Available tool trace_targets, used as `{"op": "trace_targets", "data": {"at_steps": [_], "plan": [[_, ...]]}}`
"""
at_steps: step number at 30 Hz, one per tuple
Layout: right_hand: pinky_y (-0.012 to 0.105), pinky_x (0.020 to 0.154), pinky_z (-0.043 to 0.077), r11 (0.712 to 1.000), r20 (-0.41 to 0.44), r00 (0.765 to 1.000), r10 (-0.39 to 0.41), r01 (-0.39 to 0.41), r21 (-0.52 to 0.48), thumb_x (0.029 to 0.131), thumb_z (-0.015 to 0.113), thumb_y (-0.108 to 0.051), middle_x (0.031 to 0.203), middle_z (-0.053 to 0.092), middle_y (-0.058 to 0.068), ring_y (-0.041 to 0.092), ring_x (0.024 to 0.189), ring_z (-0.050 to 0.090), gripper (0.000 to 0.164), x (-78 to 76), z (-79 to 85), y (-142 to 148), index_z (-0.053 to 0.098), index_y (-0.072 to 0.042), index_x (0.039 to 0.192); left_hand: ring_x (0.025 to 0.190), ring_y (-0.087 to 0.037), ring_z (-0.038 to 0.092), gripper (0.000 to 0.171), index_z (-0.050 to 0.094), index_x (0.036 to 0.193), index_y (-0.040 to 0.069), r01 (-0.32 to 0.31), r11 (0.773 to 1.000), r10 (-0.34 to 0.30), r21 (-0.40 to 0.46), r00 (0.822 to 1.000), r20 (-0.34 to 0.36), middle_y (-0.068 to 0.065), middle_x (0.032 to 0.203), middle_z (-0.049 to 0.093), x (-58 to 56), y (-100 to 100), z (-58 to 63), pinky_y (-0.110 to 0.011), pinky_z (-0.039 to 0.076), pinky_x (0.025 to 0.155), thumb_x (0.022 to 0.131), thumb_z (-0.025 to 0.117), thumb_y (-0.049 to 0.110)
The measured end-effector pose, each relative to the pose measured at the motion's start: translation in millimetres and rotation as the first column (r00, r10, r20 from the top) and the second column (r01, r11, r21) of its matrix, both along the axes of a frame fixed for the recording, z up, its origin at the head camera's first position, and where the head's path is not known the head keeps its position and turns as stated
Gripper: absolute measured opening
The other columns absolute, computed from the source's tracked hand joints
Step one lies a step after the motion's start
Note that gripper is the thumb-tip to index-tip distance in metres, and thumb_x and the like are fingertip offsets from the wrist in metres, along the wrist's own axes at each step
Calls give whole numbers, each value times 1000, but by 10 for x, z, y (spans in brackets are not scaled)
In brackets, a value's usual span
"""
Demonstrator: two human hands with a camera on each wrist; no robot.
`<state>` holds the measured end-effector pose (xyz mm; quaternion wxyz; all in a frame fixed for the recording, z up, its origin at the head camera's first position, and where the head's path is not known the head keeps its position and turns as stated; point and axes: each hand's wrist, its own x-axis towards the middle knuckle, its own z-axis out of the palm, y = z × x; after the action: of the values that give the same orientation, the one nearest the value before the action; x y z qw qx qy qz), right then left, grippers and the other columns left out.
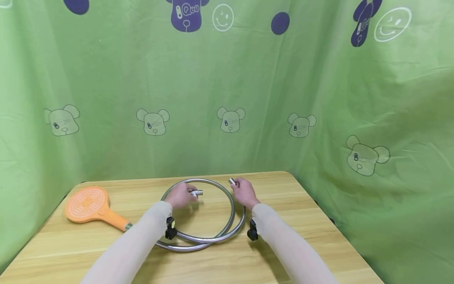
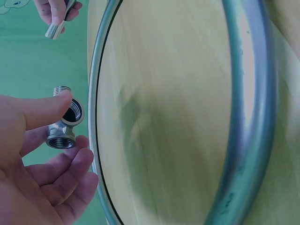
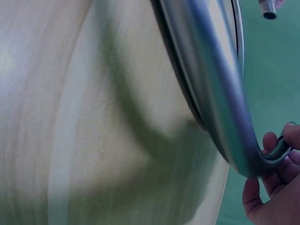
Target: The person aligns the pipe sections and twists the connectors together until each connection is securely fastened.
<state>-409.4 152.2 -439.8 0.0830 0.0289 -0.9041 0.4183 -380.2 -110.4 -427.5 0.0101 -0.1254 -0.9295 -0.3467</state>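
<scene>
My left hand (image 1: pixel 180 195) pinches a small metal tee fitting (image 2: pixel 65 121) between thumb and fingers above the table. Two of its threaded openings and a narrower threaded end show in the left wrist view. Across from it, my right hand (image 1: pixel 244 192) grips a silver shower hose (image 1: pixel 244 219) near its end, and the metal end nut (image 1: pixel 232 181) sticks out past the fingers toward the fitting. A gap separates nut and fitting. The hose loops over the tabletop between both arms and passes behind the left sleeve.
An orange shower head (image 1: pixel 86 204) lies at the table's left, its handle pointing toward the left forearm, with a metal collar (image 1: pixel 128 227) at the handle's end. Green patterned cloth (image 1: pixel 198 150) hangs behind and beside the wooden table (image 1: pixel 283 197).
</scene>
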Motion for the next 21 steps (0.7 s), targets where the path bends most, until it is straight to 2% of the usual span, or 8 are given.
{"op": "trace_targets", "data": {"at_steps": [7,13,21], "plan": [[30,66,46,995,-39,998,50,-47,88,102,58,-17,90,62,7,20,79,55,18,-13,37,-85,66,-5,112,82,-15,59,36,74,120,15,-10,1000,10,-11,1000,29,0,101,74,-15,5,54,-34,49,79,85,78,19],[35,74,51,980,-76,989,125,-111,165,101,59,-15,95,65,6,19,84,58,21,-31,75,-161,67,-5,118,78,-16,57,36,73,122,16,-17,1000,17,5,999,43,-1,100,73,-25,6,79,-30,44,69,86,77,20],[38,81,54,961,-90,976,198,-175,213,101,59,-15,97,68,5,19,87,61,23,-28,111,-229,68,-7,120,79,-17,58,43,70,127,11,-18,1000,18,9,1000,12,-2,100,73,-69,-16,71,-31,47,71,85,77,18]]}}
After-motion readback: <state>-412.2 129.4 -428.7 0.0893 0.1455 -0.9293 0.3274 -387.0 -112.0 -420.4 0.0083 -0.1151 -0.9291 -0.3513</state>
